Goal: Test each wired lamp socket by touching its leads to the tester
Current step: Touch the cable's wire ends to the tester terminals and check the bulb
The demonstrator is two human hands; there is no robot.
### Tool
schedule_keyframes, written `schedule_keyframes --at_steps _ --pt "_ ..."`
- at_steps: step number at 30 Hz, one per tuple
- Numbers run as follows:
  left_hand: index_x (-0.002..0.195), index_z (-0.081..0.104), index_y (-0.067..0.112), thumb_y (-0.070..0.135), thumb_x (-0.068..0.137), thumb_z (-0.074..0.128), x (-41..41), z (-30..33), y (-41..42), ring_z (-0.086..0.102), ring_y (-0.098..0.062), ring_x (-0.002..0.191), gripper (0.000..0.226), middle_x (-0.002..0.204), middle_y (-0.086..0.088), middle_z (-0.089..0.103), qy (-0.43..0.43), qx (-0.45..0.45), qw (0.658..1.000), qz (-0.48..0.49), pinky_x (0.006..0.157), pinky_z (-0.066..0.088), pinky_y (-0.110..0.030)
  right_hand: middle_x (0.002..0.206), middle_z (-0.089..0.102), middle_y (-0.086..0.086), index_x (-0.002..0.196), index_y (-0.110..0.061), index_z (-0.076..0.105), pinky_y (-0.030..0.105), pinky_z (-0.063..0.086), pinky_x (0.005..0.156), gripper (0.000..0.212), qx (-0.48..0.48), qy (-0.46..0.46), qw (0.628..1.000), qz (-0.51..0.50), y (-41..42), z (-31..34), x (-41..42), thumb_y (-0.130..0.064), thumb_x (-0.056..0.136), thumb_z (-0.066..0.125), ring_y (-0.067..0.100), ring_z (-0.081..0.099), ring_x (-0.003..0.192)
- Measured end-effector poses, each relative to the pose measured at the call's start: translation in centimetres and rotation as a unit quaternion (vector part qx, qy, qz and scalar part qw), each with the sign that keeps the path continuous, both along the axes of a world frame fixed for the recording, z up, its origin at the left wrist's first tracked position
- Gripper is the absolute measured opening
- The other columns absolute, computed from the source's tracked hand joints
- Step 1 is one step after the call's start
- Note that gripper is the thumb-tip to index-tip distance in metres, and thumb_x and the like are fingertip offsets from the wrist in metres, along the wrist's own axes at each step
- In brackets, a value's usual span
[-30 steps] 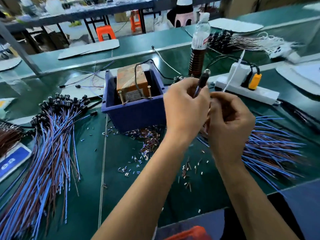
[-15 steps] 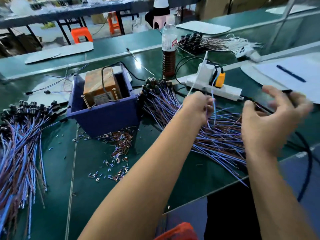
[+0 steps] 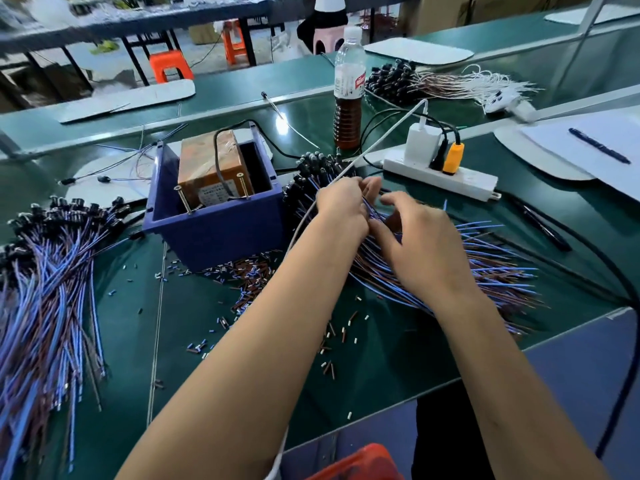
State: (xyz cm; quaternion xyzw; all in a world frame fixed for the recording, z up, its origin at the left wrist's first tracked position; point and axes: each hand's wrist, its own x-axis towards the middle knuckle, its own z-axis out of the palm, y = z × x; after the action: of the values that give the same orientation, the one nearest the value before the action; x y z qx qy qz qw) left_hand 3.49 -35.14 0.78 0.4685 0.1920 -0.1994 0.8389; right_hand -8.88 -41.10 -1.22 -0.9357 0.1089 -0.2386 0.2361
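Note:
The tester (image 3: 211,168) is a brown transformer block with two upright screws, standing in a blue plastic box (image 3: 214,233). Right of the box lies a pile of wired lamp sockets (image 3: 485,271), black heads toward the box, blue and brown leads fanned out to the right. My left hand (image 3: 341,207) reaches into this pile and pinches a few blue leads near the socket heads. My right hand (image 3: 424,247) rests on the pile beside it with relaxed, slightly blurred fingers. A second pile of wired sockets (image 3: 52,271) lies at the far left.
A white power strip (image 3: 440,174) with plugs and a half-full bottle (image 3: 348,98) stand behind the right pile. A white cable (image 3: 381,136) runs over my left hand. Cut wire bits (image 3: 249,282) litter the green mat. Paper with a pen (image 3: 599,147) lies far right.
A second ago both hands held one socket up in front of the box. The right hand swung out right, then came down onto the right pile beside the left hand.

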Motion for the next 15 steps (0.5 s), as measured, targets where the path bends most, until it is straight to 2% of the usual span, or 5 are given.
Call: schedule_keyframes --at_steps 3,5,7,10,15 --pt "0.092 0.056 -0.003 -0.008 0.101 0.045 -0.5 0.7 0.6 0.063 -0.011 0.042 0.016 0.062 -0.008 0.063 -0.087 0.008 0.994 0.067 0.051 0.056 -0.019 0.099 0.078 0.007 0.119 -0.021 0.074 0.043 0.058 0.084 0.028 0.003 0.003 1.0 0.009 0.0 -0.1 0.2 -0.034 0.095 0.075 0.029 0.072 0.091" --pt "0.088 0.06 0.004 0.001 0.103 0.052 -0.8 0.4 1.2 0.07 -0.011 0.058 0.017 0.065 -0.002 0.068 -0.193 0.14 0.967 0.089 0.068 0.061 -0.025 0.094 0.078 0.006 0.114 -0.024 0.078 0.041 0.059 0.08 0.023 0.012 -0.004 1.0 -0.001 0.0 0.0 0.5 -0.031 0.093 0.078 0.027 0.072 0.085" --pt "0.088 0.063 0.011 0.015 0.102 0.059 -1.1 0.1 2.0 0.07 -0.016 0.076 0.016 0.075 0.002 0.067 -0.286 0.317 0.9 0.082 0.08 0.059 -0.032 0.092 0.079 0.005 0.111 -0.026 0.079 0.039 0.059 0.077 0.02 0.009 -0.018 0.999 -0.025 0.1 0.1 0.8 -0.031 0.092 0.078 0.028 0.072 0.083" --pt "0.085 0.059 0.019 0.03 0.102 0.062 -1.6 -0.4 3.0 0.06 -0.016 0.079 0.021 0.074 0.012 0.057 -0.346 0.461 0.812 0.094 0.077 0.048 -0.029 0.091 0.079 0.006 0.107 -0.03 0.08 0.038 0.056 0.074 0.016 -0.012 -0.022 0.998 -0.066 0.0 0.3 1.2 -0.039 0.094 0.075 0.033 0.071 0.086" --pt "0.093 0.052 0.012 0.04 0.1 0.064 -1.9 -1.7 3.6 0.05 -0.021 0.079 0.031 0.075 0.008 0.048 -0.328 0.542 0.774 0.023 0.072 0.036 -0.031 0.095 0.075 0.008 0.105 -0.027 0.082 0.037 0.05 0.072 0.016 -0.056 0.003 0.996 -0.073 0.6 -0.4 1.6 -0.034 0.097 0.07 0.037 0.069 0.09"
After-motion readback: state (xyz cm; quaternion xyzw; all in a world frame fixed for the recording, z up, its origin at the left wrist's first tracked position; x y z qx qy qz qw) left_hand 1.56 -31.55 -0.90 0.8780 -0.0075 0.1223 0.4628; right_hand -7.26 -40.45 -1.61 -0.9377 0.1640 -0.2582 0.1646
